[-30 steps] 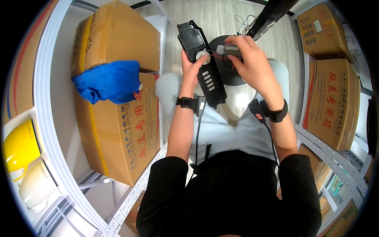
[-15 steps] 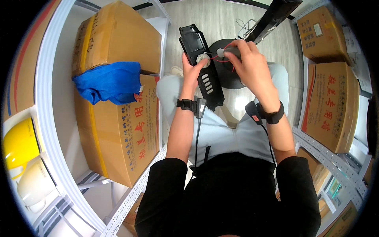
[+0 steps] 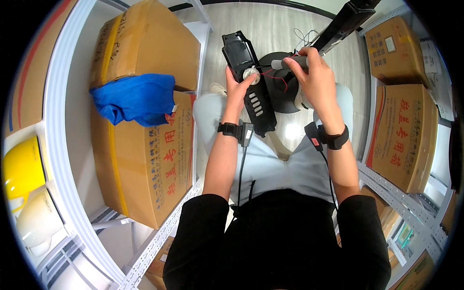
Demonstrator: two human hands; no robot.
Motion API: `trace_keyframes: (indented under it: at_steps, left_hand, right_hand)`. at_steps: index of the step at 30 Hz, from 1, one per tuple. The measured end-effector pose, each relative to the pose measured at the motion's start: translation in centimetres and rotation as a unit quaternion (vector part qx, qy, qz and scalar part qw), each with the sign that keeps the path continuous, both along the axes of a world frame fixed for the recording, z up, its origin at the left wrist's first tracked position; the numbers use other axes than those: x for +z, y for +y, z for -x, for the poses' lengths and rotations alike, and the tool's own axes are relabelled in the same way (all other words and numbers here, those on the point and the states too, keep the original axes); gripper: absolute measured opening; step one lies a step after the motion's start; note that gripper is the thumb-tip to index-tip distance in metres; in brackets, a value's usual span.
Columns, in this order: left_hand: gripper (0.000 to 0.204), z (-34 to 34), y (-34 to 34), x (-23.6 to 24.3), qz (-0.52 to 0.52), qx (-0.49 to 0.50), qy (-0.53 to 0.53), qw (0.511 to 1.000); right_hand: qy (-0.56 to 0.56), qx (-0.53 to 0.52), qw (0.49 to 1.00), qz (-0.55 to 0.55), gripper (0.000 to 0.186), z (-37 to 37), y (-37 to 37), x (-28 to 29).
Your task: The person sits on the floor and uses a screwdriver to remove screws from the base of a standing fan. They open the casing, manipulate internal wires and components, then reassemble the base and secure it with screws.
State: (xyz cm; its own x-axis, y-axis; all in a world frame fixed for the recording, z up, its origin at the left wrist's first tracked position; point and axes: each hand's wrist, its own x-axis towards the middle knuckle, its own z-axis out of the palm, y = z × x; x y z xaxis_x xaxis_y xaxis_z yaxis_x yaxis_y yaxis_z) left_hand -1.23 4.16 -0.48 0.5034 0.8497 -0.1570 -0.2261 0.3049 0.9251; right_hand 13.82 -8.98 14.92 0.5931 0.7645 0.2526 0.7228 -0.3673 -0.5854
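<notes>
My left hand (image 3: 237, 94) grips a long black plastic housing (image 3: 263, 118) with a row of slots, held tilted above my knees. Its thumb presses on a white round part (image 3: 250, 71) seated in the housing. Thin red wires (image 3: 279, 78) run from near that part toward the right. In my right hand (image 3: 316, 79) is a grey-handled screwdriver (image 3: 277, 64), its dark shaft pointing left toward the white part. Whether its tip touches anything, I cannot tell.
A black round base (image 3: 282, 104) stands on the floor below, with a tall black column (image 3: 343, 24) leaning behind. Cardboard boxes (image 3: 145, 169) and a blue cloth (image 3: 133, 99) fill the left shelf. More boxes (image 3: 401, 135) line the right rack. Yellow and white helmets (image 3: 26, 164) are at far left.
My right hand has drawn a little to the right with the screwdriver, away from the white part. The red wires hang differently. My left hand keeps its hold on the housing.
</notes>
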Motion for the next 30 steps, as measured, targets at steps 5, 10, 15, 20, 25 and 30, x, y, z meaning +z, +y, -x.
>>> trace_keyframes:
  at_steps: [5, 10, 15, 20, 25, 30]
  left_hand:
    - [0.073, 0.2, 0.1, 0.0, -0.016, 0.019, -0.001, 1.0]
    - [0.076, 0.1, 0.2, -0.6, -0.012, 0.024, -0.011, 1.0]
    - [0.077, 0.2, 0.0, 0.0, -0.018, 0.022, -0.012, 1.0]
    - [0.077, 0.0, 0.1, 0.2, -0.02, 0.033, -0.038, 0.999]
    - [0.079, 0.2, 0.2, 0.0, -0.038, 0.043, -0.042, 0.997]
    - [0.079, 0.2, 0.2, 0.1, -0.039, 0.036, -0.034, 0.998]
  right_hand:
    - [0.019, 0.093, 0.992, -0.084, 0.031, 0.5, -0.6, 1.3]
    - [0.018, 0.106, 0.993, -0.058, 0.03, 1.0, -0.6, 1.0]
    - [0.028, 0.042, 0.998, 0.025, 0.03, 0.3, -0.3, 1.3]
    - [0.043, 0.088, 0.994, -0.053, 0.032, 1.1, -1.1, 1.6]
    - [0.025, 0.08, 0.996, -0.018, 0.033, 1.3, -1.4, 1.4]
    - [0.005, 0.055, 0.998, -0.028, 0.032, 0.4, -1.1, 0.8]
